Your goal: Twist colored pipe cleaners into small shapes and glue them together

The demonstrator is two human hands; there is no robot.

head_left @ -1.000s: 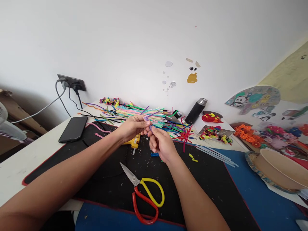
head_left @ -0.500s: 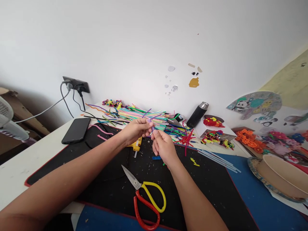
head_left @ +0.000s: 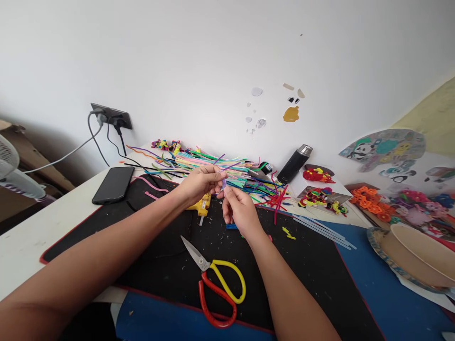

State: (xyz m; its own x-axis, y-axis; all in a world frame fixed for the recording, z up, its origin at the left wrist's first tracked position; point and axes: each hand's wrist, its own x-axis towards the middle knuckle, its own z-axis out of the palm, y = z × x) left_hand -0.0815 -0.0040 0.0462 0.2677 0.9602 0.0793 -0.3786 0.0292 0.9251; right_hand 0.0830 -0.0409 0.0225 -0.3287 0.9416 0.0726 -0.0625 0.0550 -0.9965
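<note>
Pinches a small purple pipe-cleaner piece (head_left: 224, 183) between left grip (head_left: 204, 183) and right grip (head_left: 241, 208), both closed on it, above the black mat (head_left: 156, 274) on the table (head_left: 24, 246). Has the pipe-cleaner bundle (head_left: 188, 162) beyond at twelve o'clock, yellow glue gun (head_left: 203, 207) near at eight, open-bladed-or-shut state unclear scissors (head_left: 212, 275) at six, phone (head_left: 113, 185) at nine.

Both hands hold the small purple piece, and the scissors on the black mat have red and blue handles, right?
Not blue: in the head view, the scissors have a red handle and a yellow handle. They do lie on the black mat, and left hand and right hand both hold the small purple piece.
</note>
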